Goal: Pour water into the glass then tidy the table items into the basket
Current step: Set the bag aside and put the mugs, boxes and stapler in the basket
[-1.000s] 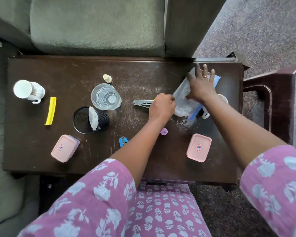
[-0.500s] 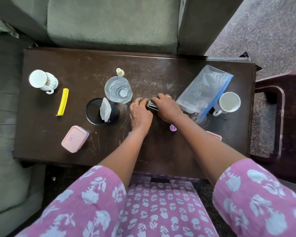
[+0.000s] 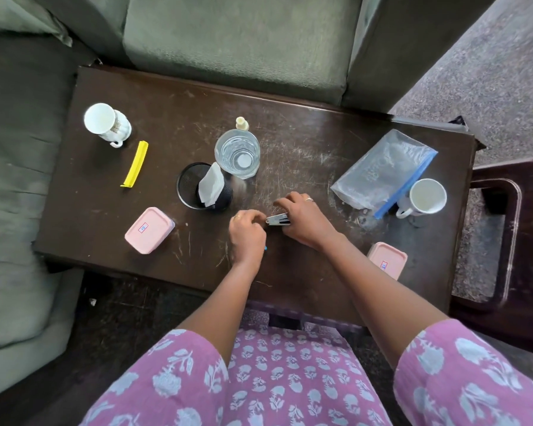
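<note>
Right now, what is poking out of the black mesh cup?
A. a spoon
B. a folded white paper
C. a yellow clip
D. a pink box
B: a folded white paper leans against the rim of the black mesh cup and sticks out of it, while the yellow clip lies flat on the table.

On the dark scratched wooden table (image 3: 305, 124) there are 2 pink lidded plastic boxes, one at the left (image 3: 148, 229) and one at the right (image 3: 386, 260). There are 2 white ceramic mugs, left (image 3: 106, 124) and right (image 3: 426, 197). 1 clear glass of water (image 3: 237, 153), 1 black mesh cup-shaped basket (image 3: 197, 186) with 1 white tissue (image 3: 211, 186) in it, 1 yellow plastic clip (image 3: 135, 164), 1 small cream bottle (image 3: 242, 123), 1 clear zip bag with a blue edge (image 3: 382, 170) and 1 small metal folding tool (image 3: 277, 219) complete the count.
</note>
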`<move>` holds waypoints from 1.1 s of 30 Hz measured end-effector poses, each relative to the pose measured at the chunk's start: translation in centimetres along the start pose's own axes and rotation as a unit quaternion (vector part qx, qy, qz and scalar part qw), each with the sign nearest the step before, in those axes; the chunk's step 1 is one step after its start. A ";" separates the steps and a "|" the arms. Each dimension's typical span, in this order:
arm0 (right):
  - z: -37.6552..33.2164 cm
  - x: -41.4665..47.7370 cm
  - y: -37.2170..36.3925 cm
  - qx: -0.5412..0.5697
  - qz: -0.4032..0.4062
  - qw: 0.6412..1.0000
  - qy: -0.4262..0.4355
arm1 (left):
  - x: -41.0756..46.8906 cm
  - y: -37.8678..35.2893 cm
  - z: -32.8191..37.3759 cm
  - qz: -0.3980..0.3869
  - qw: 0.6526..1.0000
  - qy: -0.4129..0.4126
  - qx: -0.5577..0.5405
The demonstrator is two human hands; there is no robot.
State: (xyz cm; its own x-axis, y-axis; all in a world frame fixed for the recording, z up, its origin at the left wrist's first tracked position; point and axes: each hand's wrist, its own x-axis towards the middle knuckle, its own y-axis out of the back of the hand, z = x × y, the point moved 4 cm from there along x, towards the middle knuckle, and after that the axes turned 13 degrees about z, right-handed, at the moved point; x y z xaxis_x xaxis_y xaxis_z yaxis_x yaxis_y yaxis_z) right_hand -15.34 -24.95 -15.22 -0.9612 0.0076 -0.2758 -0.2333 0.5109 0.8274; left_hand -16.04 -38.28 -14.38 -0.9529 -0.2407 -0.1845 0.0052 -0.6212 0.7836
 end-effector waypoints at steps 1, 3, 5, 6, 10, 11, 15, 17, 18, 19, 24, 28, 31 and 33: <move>-0.7 0.1 0.1 0.027 0.015 1.000 -0.005 | 0.0 0.8 -0.5 0.044 0.998 0.025 -0.022; -2.5 0.7 0.1 0.082 0.041 0.996 -0.010 | 0.3 2.3 -1.6 0.127 0.987 0.083 -0.059; -4.4 1.5 -0.2 0.129 0.056 0.990 -0.017 | 0.9 3.7 -2.8 0.189 0.969 0.134 -0.089; -5.3 1.9 -0.4 0.154 0.060 0.986 -0.022 | 1.4 4.2 -3.4 0.211 0.961 0.144 -0.108; -8.2 3.1 -1.8 0.267 0.070 0.958 -0.079 | 4.0 5.5 -4.6 0.243 0.915 0.177 -0.270; -8.8 3.2 -2.1 0.292 0.076 0.949 -0.095 | 4.8 5.7 -4.8 0.239 0.899 0.189 -0.316; -10.3 3.7 -3.2 0.346 0.110 0.923 -0.127 | 7.2 5.6 -5.1 0.163 0.871 0.213 -0.412; -10.7 3.9 -3.4 0.360 0.133 0.912 -0.145 | 7.3 5.4 -5.3 0.139 0.867 0.235 -0.417; -10.9 4.0 -3.5 0.361 0.143 0.909 -0.151 | 7.1 5.4 -5.4 0.145 0.864 0.245 -0.416; -11.1 4.0 -3.5 0.360 0.150 0.908 -0.154 | 6.8 5.5 -5.6 0.158 0.861 0.250 -0.415; -11.4 3.4 -3.8 0.341 0.140 0.919 -0.137 | 5.2 5.7 -6.3 0.206 0.863 0.242 -0.393; -10.3 2.4 -3.7 0.341 0.143 0.919 -0.138 | 4.4 5.9 -5.8 0.203 0.886 0.193 -0.369; -9.5 1.5 -3.2 0.350 0.155 0.912 -0.146 | 3.5 5.7 -5.0 0.205 0.899 0.170 -0.346; -9.0 1.0 -2.7 0.357 0.163 0.908 -0.144 | 2.8 5.7 -4.2 0.223 0.911 0.143 -0.316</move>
State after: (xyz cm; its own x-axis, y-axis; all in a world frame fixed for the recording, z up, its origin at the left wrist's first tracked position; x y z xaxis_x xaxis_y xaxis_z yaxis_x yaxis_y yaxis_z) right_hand -16.97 -34.03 -13.34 -0.8591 0.4318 -0.2746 0.3114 0.8670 0.3890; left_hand -17.37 -45.65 -12.89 -0.6954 -0.7029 -0.1496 0.6328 -0.6975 0.3363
